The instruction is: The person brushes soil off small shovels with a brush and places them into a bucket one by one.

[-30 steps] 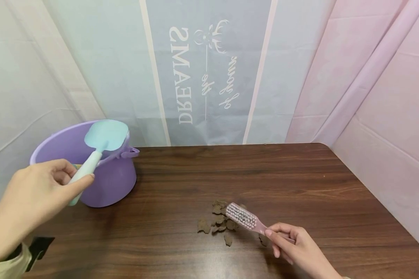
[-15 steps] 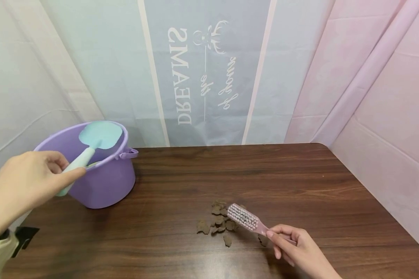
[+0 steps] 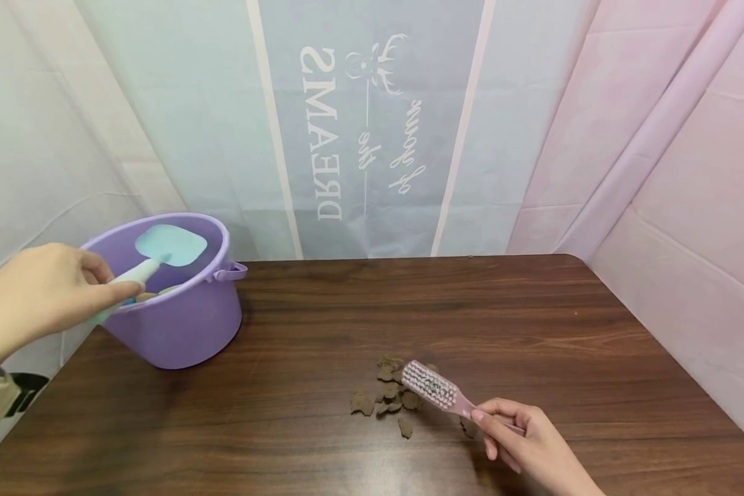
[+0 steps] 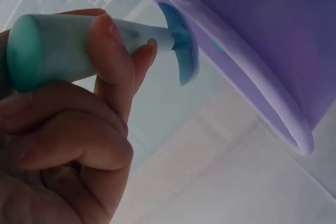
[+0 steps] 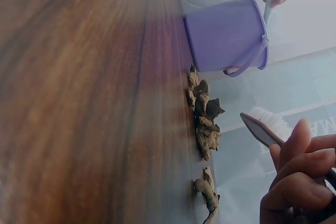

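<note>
In the head view my left hand (image 3: 52, 293) grips the pale handle of a light blue toy shovel (image 3: 171, 245). The shovel's blade hangs over the mouth of a purple bucket (image 3: 189, 324). Seen from the left wrist, fingers and thumb pinch the shovel handle (image 4: 63, 48) close to the bucket rim (image 4: 231, 45). My right hand (image 3: 527, 441) holds a pink brush (image 3: 430, 386) by its handle, white bristles facing up. Below and beside the brush lie several brown, crumpled flakes (image 3: 389, 393); in the right wrist view the brush (image 5: 260, 130) is apart from the flakes (image 5: 205, 114).
Yellowish and blue things (image 3: 149, 295) show inside the bucket, mostly hidden by its wall. The bucket's handle (image 3: 231, 273) sticks out on the right. A dark wooden table (image 3: 502, 310) lies beneath, with a printed curtain (image 3: 366, 234) behind and a pale one at right.
My left hand has moved left and up, and the shovel blade has dropped lower over the bucket's mouth. The right hand, brush and flakes look the same.
</note>
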Tool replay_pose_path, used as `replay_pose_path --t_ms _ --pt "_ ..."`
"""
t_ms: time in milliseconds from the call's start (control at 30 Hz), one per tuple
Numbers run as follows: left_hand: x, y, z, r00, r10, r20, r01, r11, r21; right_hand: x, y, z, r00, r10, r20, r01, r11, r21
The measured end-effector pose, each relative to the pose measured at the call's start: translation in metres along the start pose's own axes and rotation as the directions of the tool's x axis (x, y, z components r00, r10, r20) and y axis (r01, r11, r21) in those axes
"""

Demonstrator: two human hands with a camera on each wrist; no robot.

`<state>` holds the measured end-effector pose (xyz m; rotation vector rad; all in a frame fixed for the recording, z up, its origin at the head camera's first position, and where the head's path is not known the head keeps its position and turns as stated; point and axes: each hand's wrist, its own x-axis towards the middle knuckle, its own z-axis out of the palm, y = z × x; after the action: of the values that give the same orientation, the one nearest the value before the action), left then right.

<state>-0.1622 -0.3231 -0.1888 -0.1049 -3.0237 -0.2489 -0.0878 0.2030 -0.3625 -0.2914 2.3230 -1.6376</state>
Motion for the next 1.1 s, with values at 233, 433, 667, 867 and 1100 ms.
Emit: replay_pose_path --t_ms 233,433,667,867,1100 --pt "0.010 -0.004 -0.004 0.998 -0.015 0.058 0.015 1.000 0.011 -0.001 0.000 -0.001 1.000 0.001 0.013 -0.001 1.000 0.004" --pt "0.015 -0.007 -0.005 0.995 -0.037 0.093 0.037 0.999 -0.002 -0.002 0.002 -0.002 1.000 0.016 0.007 -0.016 1.000 -0.001" --pt "0.018 -0.005 -0.006 0.992 -0.035 0.124 0.037 0.999 -0.011 -0.003 0.003 -0.001 1.000 0.015 -0.002 -0.015 1.000 -0.006" --pt "0.022 -0.008 -0.006 0.990 -0.027 0.142 0.027 1.000 0.002 -0.005 0.006 -0.001 1.000 0.025 0.002 -0.025 1.000 0.005" --pt "0.022 -0.016 -0.001 0.991 -0.029 0.133 0.028 1.000 0.008 -0.005 0.012 -0.001 1.000 0.000 -0.009 0.000 1.000 -0.004"
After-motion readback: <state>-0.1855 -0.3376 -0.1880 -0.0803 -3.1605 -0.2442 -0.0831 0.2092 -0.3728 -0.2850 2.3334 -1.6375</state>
